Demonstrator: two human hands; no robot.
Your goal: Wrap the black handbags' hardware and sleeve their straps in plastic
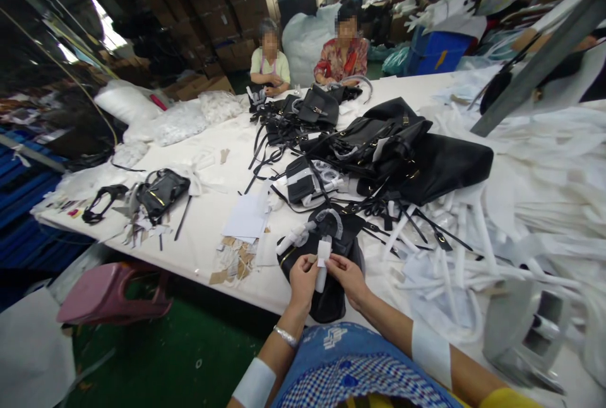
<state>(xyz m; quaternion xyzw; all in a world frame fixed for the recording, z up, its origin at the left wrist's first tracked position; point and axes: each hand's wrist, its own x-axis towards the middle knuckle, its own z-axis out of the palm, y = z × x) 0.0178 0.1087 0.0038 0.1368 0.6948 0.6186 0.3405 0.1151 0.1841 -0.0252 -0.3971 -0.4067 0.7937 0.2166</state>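
Observation:
A black handbag point(330, 307) lies on the table's near edge in front of me. Clear plastic wraps its curved handle point(335, 220), and white wrapping covers parts of its straps. Over the middle of the bag, my left hand point(303, 280) and my right hand point(349, 276) pinch the two sides of a white wrapping strip point(324, 251). Fingers of both hands are closed, with the thumbs close to the strip. A small tan scrap shows by my left thumb, too small to name. The bag's underside is hidden.
Black bags point(407, 155) with loose straps are heaped beyond my hands. White sheets point(246, 215) and cardboard scraps point(237, 263) lie left; white foam strips point(454, 269) and a grey tape dispenser point(525, 326) lie right. Two people sit across the table. A pink stool point(99, 294) stands left.

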